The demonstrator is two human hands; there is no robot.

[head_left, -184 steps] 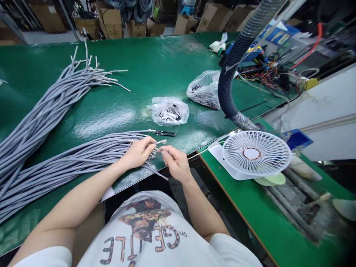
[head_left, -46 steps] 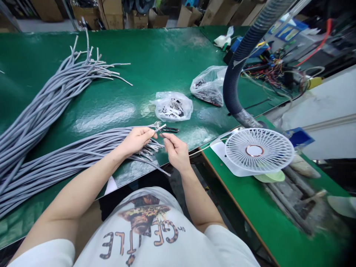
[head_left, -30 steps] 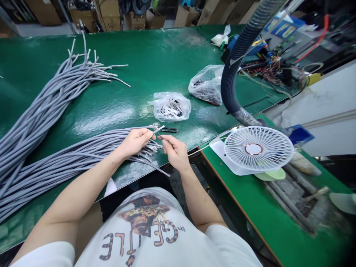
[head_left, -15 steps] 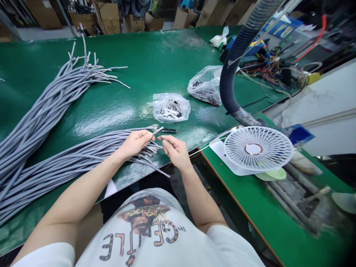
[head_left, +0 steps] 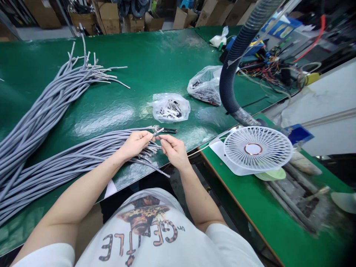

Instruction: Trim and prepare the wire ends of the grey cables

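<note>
My left hand is closed on the end of a grey cable, pinching it just behind its pale stripped tip. Close against it, my right hand has thumb and forefinger pressed together at a thin dark strand by the cable end. What exactly this strand is, I cannot make out. Beneath both hands lies a bundle of grey cables with stripped, frayed ends toward the right. Just beyond the fingertips, a black-handled tool rests on the green table.
Another grey cable bundle lies at the left. Beyond my hands sit an open plastic bag of small black and white parts and another bag. A ribbed hose hangs at right, above a white fan.
My right hand has shifted slightly left and up, so its fingertips are nearer my left hand and the cable end. The left hand has barely moved.
</note>
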